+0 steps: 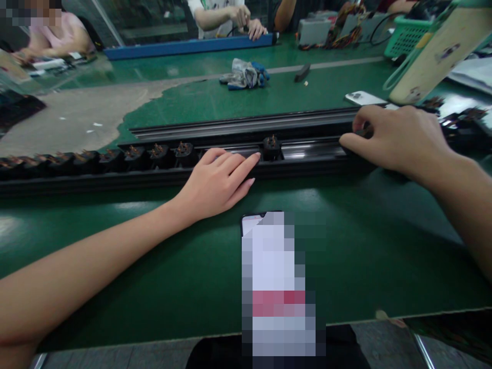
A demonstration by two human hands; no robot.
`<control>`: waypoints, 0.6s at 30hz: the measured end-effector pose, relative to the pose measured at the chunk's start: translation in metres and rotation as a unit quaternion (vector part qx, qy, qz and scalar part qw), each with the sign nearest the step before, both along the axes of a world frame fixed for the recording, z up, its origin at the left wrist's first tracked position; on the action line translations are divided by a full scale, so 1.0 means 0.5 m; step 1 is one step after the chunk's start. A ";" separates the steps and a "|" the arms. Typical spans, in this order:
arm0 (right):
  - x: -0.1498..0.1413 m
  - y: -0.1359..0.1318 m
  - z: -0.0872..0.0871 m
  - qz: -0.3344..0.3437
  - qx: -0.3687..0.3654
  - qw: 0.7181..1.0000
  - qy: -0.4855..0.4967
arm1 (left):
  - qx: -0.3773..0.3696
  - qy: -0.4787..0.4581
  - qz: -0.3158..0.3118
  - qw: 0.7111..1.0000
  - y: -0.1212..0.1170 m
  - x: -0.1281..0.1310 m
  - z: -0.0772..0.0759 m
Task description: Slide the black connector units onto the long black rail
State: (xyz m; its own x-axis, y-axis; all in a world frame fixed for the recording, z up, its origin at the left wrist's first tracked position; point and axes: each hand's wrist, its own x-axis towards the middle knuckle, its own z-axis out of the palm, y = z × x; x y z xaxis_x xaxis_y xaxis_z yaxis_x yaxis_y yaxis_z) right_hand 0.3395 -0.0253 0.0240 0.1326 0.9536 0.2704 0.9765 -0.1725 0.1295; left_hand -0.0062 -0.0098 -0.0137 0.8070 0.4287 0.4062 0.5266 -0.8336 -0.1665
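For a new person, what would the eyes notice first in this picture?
A long black rail crosses the green mat, carrying black plug bodies with brass-coloured pins. The left hand lies on the rail; the right hand reaches over its right part. A phone lies in front.

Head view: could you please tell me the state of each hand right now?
Left hand: open, lying on the black rail, holding nothing.
Right hand: closed on a small black part, which is partly hidden.

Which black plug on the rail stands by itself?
The black plug just beyond the left hand's fingertips: a gap separates it from the other plugs, which sit close together further left.
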 end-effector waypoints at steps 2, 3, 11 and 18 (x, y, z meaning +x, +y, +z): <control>-0.001 -0.001 0.001 -0.002 -0.001 1.000 0.001 | -0.006 -0.002 0.001 1.000 0.000 0.000 0.000; -0.002 -0.001 0.002 -0.002 -0.001 1.000 0.002 | -0.007 -0.002 0.002 1.000 0.000 0.000 0.000; -0.002 -0.001 0.002 -0.009 -0.009 1.000 0.004 | 0.028 0.015 0.000 0.999 -0.001 0.000 0.001; 0.001 0.001 0.000 -0.013 -0.006 1.000 0.009 | 0.006 0.003 0.003 1.000 0.000 0.001 0.000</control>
